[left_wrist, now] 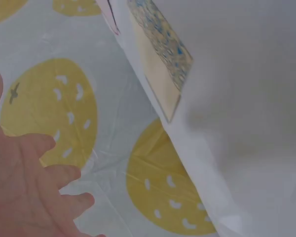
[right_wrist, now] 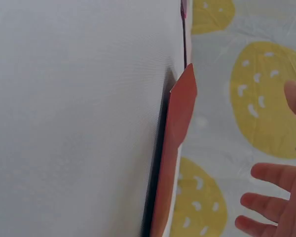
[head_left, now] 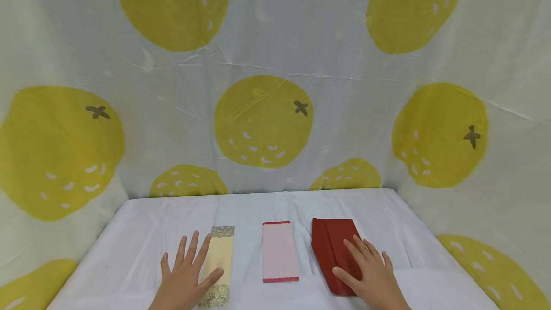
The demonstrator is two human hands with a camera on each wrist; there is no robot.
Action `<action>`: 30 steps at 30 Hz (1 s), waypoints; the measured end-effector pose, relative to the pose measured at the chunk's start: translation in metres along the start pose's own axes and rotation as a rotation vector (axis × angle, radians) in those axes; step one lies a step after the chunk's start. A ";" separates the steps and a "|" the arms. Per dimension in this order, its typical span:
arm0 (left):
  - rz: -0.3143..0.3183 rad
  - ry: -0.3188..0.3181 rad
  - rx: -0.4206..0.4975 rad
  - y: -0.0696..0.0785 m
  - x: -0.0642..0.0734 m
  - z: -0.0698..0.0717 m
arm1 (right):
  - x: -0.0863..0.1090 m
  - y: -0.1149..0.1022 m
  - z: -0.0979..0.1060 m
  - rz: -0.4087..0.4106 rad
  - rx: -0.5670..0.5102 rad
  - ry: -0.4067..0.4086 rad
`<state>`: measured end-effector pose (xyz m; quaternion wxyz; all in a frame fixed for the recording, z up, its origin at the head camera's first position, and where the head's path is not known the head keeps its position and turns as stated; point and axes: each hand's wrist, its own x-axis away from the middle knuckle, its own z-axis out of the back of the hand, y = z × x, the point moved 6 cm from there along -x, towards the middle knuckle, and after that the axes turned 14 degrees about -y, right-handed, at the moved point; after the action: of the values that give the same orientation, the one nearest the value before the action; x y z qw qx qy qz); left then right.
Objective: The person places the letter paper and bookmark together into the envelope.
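Observation:
My left hand point(head_left: 182, 276), fingers spread and straight, is above the white cloth near a cream paper strip point(head_left: 222, 252) with ornate patterned ends. It partly covers the strip's left side in the head view. The left wrist view shows this palm point(left_wrist: 24, 187) apart from the strip. A red envelope point(head_left: 329, 248), its pointed flap unfolded to the left, lies under my right hand point(head_left: 372, 274). Those fingers are spread too; in the right wrist view they show clear of the envelope point(right_wrist: 172, 148). Between the hands lies a pink paper strip point(head_left: 280, 252) with red ends.
A white cloth covers the table point(head_left: 245, 209). Behind it and along both sides hangs a pale curtain point(head_left: 275, 47) printed with large yellow fruits, closing in the work area.

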<state>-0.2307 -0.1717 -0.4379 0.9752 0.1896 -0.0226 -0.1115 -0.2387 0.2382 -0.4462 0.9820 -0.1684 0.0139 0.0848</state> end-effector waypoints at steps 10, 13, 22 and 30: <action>-0.326 0.166 0.080 0.070 -0.032 0.005 | -0.003 0.004 0.007 0.014 -0.069 0.090; -0.395 0.088 0.096 0.093 -0.045 -0.007 | -0.006 0.006 0.006 -0.014 -0.125 0.055; -0.414 -0.254 0.276 0.144 -0.085 -0.052 | -0.016 0.003 -0.002 -0.011 -0.173 0.019; -0.379 -0.259 0.311 0.168 -0.113 -0.072 | -0.025 -0.002 -0.004 -0.014 -0.145 0.036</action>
<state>-0.2993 0.0324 -0.4423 0.8852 0.3218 -0.1278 -0.3106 -0.2633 0.2310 -0.4485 0.9674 -0.2405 0.0243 0.0756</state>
